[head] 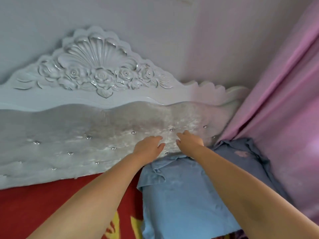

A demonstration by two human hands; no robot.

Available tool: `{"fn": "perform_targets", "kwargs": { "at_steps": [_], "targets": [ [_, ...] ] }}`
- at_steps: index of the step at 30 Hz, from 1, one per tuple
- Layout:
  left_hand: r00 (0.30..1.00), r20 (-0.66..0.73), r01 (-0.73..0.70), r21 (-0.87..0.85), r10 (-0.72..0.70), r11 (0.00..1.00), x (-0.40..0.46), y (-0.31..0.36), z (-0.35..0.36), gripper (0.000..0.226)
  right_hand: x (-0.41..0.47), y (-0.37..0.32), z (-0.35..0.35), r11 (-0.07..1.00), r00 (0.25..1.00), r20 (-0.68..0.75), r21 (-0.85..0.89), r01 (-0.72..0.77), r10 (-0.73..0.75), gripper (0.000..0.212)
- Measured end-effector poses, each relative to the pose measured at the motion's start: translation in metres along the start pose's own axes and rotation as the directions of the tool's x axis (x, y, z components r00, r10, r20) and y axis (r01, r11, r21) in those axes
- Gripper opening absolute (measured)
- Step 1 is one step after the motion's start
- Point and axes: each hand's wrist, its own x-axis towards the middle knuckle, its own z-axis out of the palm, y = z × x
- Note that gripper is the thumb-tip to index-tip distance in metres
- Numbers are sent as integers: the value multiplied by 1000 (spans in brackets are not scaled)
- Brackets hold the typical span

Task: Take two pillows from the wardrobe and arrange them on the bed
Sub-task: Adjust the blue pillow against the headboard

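On the red bedspread [51, 200], the left hand [148, 147] hovers with fingers loosely spread and empty, beside the right hand [189, 141], equally relaxed and holding nothing. Below them, the blue pillow [186, 195] lies against the tufted headboard [77, 135], near the pink curtain [279, 100]. Pressing its top edge flat and square to the headboard probably finishes this placement best.

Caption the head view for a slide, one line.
Both hands, left and right, reach over a blue pillow at the tufted headboard.
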Motion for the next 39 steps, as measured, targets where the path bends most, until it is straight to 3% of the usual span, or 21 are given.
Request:
{"fn": "perform_targets", "kwargs": {
  "at_steps": [6,13,18,25,31,35,39],
  "targets": [
    [994,-43,-101,66,104,993,19,20,-64,39,-13,-10,-40,995,986,-148,70,-70,80,38],
    [958,-1,-282,201,288,938,39,116,-47,35,-77,70,-44,928,913,-243,265,-262,327,37],
    [936,11,-348,198,353,916,40,172,-20,38,-123,121,-39,875,872,-226,337,-347,433,37],
    [976,-4,-217,111,219,970,7,232,38,37,-200,184,-24,933,925,-195,218,-285,328,48],
    [995,-59,-72,36,75,997,-25,262,59,39,-243,244,-56,964,955,-129,56,-261,266,50],
    [987,-152,-53,-8,51,999,-34,268,37,37,-247,244,-75,976,968,-129,-4,-216,214,48],
    [982,-183,-40,31,45,999,-56,240,13,39,-235,198,-76,988,979,-133,-10,-155,152,42]
  ]
}}
